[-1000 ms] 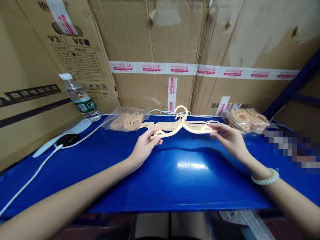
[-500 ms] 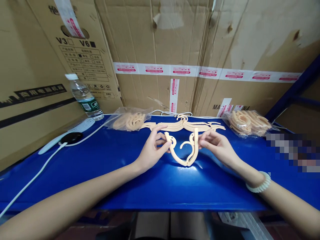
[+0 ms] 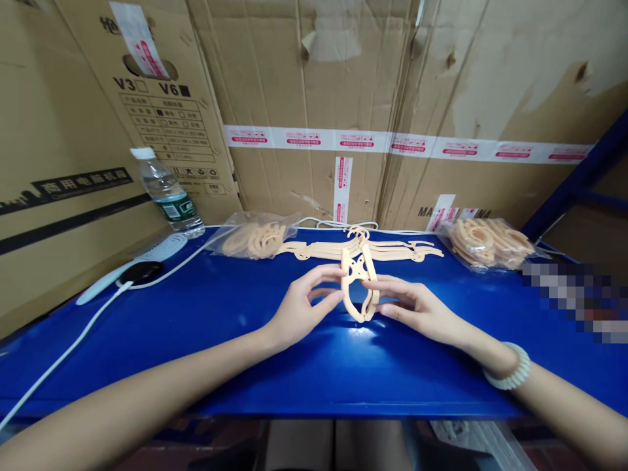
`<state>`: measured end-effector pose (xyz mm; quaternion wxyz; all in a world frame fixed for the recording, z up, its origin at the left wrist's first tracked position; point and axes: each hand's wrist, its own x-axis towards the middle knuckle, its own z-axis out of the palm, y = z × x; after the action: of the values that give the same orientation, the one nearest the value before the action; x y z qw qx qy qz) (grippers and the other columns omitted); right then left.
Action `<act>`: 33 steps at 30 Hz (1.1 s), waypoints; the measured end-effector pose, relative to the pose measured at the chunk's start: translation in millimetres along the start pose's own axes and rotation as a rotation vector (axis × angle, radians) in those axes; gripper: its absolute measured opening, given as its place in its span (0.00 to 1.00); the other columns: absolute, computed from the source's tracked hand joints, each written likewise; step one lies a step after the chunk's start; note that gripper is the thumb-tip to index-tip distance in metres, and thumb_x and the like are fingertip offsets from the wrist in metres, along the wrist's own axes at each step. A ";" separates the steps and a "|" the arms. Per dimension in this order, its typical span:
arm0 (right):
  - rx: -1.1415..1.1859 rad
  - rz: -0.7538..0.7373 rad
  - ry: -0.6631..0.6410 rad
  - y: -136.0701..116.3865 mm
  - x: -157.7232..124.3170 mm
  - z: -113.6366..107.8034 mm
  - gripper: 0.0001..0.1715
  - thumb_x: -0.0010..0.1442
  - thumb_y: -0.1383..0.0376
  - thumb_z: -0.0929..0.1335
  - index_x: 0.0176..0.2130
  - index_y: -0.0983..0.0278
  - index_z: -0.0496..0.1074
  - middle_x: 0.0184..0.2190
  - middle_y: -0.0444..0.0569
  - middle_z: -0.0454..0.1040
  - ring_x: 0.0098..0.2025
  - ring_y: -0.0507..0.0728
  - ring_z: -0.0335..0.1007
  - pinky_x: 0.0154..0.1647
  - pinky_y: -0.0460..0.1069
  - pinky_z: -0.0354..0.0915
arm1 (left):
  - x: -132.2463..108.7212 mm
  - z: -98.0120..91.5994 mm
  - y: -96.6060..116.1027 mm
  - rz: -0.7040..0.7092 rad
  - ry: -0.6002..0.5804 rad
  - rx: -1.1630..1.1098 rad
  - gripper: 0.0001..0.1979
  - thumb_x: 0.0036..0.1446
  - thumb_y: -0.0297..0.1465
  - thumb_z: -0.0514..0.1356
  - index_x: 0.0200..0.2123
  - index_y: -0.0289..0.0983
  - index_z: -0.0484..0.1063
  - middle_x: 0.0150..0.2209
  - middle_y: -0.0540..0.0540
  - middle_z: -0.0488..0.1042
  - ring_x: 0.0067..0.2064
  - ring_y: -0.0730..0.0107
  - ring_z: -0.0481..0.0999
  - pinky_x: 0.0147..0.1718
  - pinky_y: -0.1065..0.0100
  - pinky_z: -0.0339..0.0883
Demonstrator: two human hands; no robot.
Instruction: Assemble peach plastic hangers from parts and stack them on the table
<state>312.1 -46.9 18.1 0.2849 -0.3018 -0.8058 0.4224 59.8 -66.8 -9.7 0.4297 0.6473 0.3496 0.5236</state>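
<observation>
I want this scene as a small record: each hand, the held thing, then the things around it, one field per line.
Left hand: holds one arm of the hanger
Right hand: holds its other arm
Hanger shape: folded, arms upward
Behind: other hangers on the table
Bags of beige pieces: left bag, right bag
Far left: bottle
Back: cardboard

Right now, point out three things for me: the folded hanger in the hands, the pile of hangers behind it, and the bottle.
folded hanger (image 3: 346, 288): head view, middle of its left arm.
pile of hangers (image 3: 328, 250): head view, its left arms.
bottle (image 3: 175, 207): head view, on the label.
</observation>
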 end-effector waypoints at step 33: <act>-0.509 -0.192 -0.140 13.4 -4.4 1.4 0.30 0.72 0.59 0.63 0.69 0.55 0.56 0.68 0.56 0.60 0.71 0.63 0.52 0.70 0.64 0.55 | -1.8 -2.5 -13.1 0.155 -0.242 0.376 0.37 0.56 0.29 0.65 0.68 0.39 0.60 0.68 0.35 0.62 0.68 0.46 0.63 0.67 0.46 0.59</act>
<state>317.3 -44.6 5.1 0.1822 -0.2558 -0.9287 0.1973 57.0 -63.0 -22.3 0.2991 0.7989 0.3362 0.3992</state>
